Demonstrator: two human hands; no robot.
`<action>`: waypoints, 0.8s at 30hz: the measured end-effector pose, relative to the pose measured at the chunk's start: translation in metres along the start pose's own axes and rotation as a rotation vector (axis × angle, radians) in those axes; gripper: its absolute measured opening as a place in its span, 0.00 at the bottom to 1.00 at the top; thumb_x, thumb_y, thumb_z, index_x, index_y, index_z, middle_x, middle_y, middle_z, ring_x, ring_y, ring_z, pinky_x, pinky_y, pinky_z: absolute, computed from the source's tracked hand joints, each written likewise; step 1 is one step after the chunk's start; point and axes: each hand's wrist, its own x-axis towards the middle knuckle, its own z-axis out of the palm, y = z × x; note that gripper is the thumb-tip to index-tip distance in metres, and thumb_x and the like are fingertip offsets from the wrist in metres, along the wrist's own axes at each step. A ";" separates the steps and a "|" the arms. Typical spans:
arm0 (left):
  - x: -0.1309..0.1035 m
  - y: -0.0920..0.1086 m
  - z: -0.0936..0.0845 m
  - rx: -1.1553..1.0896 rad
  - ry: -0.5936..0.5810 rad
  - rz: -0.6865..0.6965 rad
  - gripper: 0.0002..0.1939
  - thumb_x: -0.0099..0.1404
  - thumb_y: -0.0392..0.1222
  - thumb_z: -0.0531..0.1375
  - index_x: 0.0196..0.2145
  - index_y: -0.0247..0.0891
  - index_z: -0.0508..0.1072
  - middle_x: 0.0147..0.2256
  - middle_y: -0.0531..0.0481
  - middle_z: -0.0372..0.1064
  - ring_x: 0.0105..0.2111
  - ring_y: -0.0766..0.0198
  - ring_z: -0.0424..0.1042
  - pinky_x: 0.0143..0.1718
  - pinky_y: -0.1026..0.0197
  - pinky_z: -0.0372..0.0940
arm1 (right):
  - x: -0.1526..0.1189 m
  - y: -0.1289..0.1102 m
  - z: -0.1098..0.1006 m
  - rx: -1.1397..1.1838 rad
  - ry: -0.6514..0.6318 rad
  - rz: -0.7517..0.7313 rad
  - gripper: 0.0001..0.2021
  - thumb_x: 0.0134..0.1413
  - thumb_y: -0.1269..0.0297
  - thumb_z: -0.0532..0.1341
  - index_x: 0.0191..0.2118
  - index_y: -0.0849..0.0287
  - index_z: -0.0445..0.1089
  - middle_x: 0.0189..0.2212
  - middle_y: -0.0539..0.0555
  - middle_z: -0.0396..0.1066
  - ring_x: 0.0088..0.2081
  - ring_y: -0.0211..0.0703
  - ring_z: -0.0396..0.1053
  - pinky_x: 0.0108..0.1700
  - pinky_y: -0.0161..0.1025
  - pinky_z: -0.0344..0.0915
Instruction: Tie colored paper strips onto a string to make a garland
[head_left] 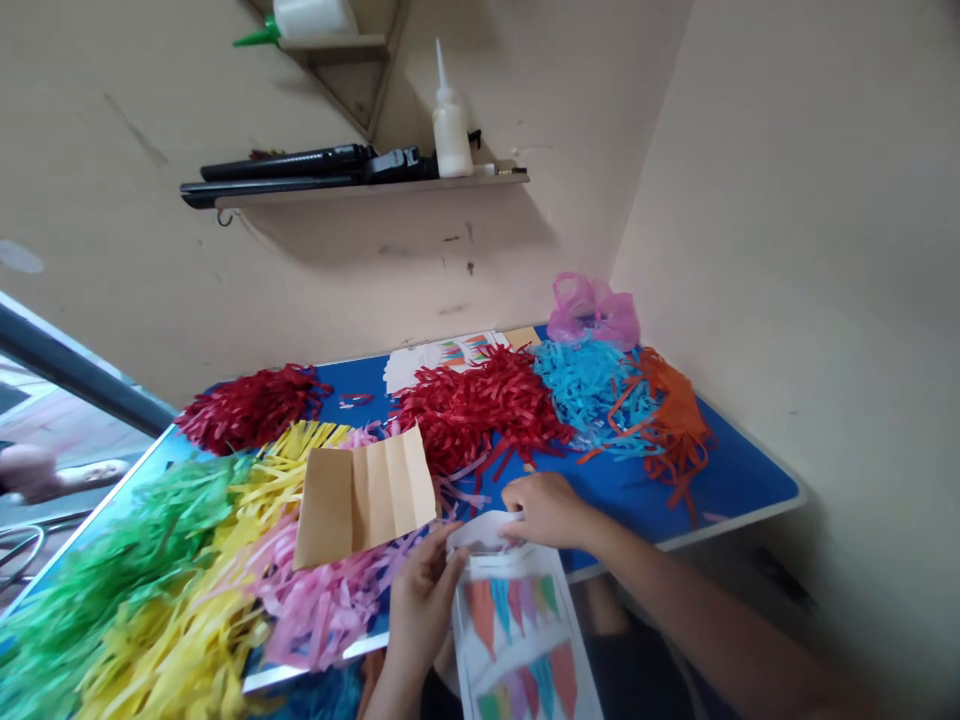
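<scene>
A white packet (517, 640) printed with colourful tassel garlands is held upright at the table's front edge. My left hand (424, 590) pinches the left side of its top edge between thumb and fingers. At the top right, my right hand (544, 510) has curled fingers gripping the rim, and the packet's mouth gapes between both hands. What lies inside the packet cannot be made out. Just left of the packet, a creased brown paper piece (367, 495) rests on pink tissue strips (322, 610).
Red tassels (480, 405), blue tassels (596, 390), orange tassels (675, 420), yellow strips (187, 630) and green strips (112, 570) cover much of the blue table (739, 470). Printed sheets (442, 355) and a pink bag (596, 310) lie behind. A wall shelf (375, 190) holds a glue bottle (452, 135).
</scene>
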 end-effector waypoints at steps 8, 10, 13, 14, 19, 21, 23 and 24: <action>0.002 -0.013 -0.010 -0.028 0.028 0.016 0.20 0.52 0.53 0.69 0.39 0.37 0.79 0.37 0.44 0.79 0.37 0.53 0.78 0.38 0.57 0.73 | -0.005 0.019 -0.020 0.105 -0.105 -0.066 0.09 0.44 0.75 0.63 0.30 0.56 0.79 0.26 0.45 0.77 0.27 0.38 0.69 0.37 0.32 0.62; 0.001 -0.013 -0.009 -0.030 0.020 0.026 0.19 0.52 0.52 0.69 0.38 0.38 0.79 0.37 0.44 0.79 0.37 0.53 0.78 0.38 0.58 0.72 | -0.007 0.018 -0.020 0.086 -0.081 -0.050 0.09 0.44 0.75 0.63 0.30 0.55 0.79 0.27 0.45 0.78 0.28 0.38 0.70 0.40 0.33 0.62; -0.002 -0.010 -0.008 -0.033 0.008 0.034 0.19 0.53 0.52 0.69 0.39 0.38 0.79 0.36 0.44 0.80 0.36 0.54 0.78 0.36 0.58 0.73 | -0.011 0.014 -0.021 0.055 -0.079 -0.045 0.10 0.46 0.75 0.64 0.31 0.53 0.79 0.29 0.44 0.79 0.30 0.38 0.72 0.38 0.32 0.61; -0.003 -0.009 -0.008 -0.023 0.004 0.039 0.19 0.54 0.52 0.69 0.39 0.37 0.79 0.36 0.44 0.80 0.36 0.53 0.78 0.36 0.58 0.73 | -0.011 0.013 -0.022 0.041 -0.082 -0.043 0.09 0.46 0.74 0.64 0.31 0.53 0.79 0.29 0.44 0.79 0.30 0.38 0.72 0.36 0.32 0.61; -0.006 -0.002 -0.003 0.053 -0.016 0.069 0.20 0.55 0.54 0.67 0.39 0.36 0.79 0.39 0.41 0.79 0.39 0.51 0.78 0.40 0.56 0.73 | -0.010 0.007 -0.025 -0.079 -0.062 -0.024 0.04 0.43 0.60 0.71 0.26 0.53 0.78 0.26 0.47 0.78 0.30 0.43 0.72 0.34 0.34 0.58; -0.005 -0.001 -0.002 0.062 -0.005 0.081 0.20 0.55 0.53 0.67 0.39 0.36 0.79 0.40 0.42 0.79 0.40 0.51 0.78 0.41 0.56 0.73 | -0.008 0.005 -0.023 -0.123 -0.061 -0.035 0.08 0.43 0.56 0.71 0.26 0.54 0.78 0.25 0.50 0.78 0.32 0.46 0.72 0.34 0.35 0.58; -0.004 -0.002 -0.002 0.067 -0.006 0.087 0.19 0.55 0.53 0.67 0.40 0.37 0.79 0.40 0.42 0.79 0.40 0.52 0.78 0.42 0.55 0.73 | -0.005 0.004 -0.020 -0.149 -0.076 -0.057 0.09 0.44 0.56 0.71 0.25 0.55 0.78 0.26 0.52 0.78 0.33 0.47 0.73 0.35 0.35 0.59; -0.003 -0.004 -0.003 0.068 -0.009 0.086 0.19 0.56 0.52 0.67 0.40 0.37 0.79 0.41 0.43 0.79 0.40 0.52 0.78 0.42 0.56 0.73 | -0.003 0.004 -0.019 -0.155 -0.087 -0.069 0.09 0.45 0.57 0.70 0.25 0.56 0.77 0.26 0.52 0.78 0.33 0.48 0.73 0.36 0.36 0.59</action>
